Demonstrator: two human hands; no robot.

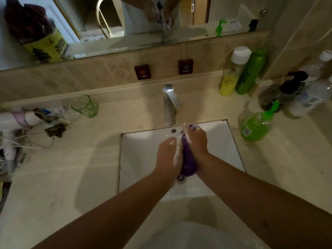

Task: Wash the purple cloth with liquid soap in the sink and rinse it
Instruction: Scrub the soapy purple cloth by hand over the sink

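Both hands, left (168, 155) and right (196, 141), soapy, forearms extended, curl inward together.

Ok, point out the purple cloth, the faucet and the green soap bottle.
cloth (187, 159): head view, on the bunched purple middle between the hands.
faucet (170, 103): head view, on the spout.
soap bottle (255, 126): head view, on its green body.

Two bare forearms showing, no sleeves reaching wrist or elbow. No watch, bracelet or ring showing on either wrist. Left hand (168, 155) wearing streaks of white lather along fingers and edge of palm. Right hand (196, 141) carrying white suds across knuckles and fingertips. Pale, whitish garment showing at bottom edge, over torso, blurred. Mirror reflecting same pale top, detail too blurred for telling more.
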